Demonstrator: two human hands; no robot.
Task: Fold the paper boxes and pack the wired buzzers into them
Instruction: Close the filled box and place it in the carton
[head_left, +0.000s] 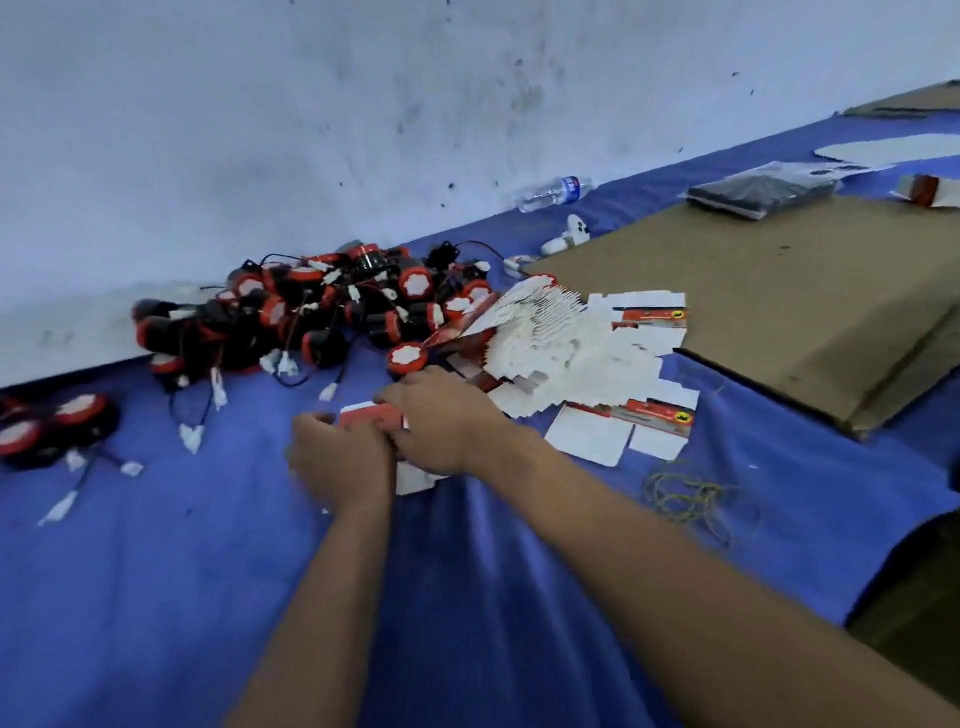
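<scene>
Both hands, left (340, 457) and right (447, 421), grip a red-and-white paper box (371, 414), seemingly half-folded, blurred.

**Around your work area**

You have a blue cloth (156, 597) spread below a scuffed white wall (311, 104). A plastic water bottle (555, 193) lies by the wall. To your right sits flat brown cardboard (779, 301) bearing a black packet (758, 193); rubber bands (685, 499) lie nearer you.
</scene>
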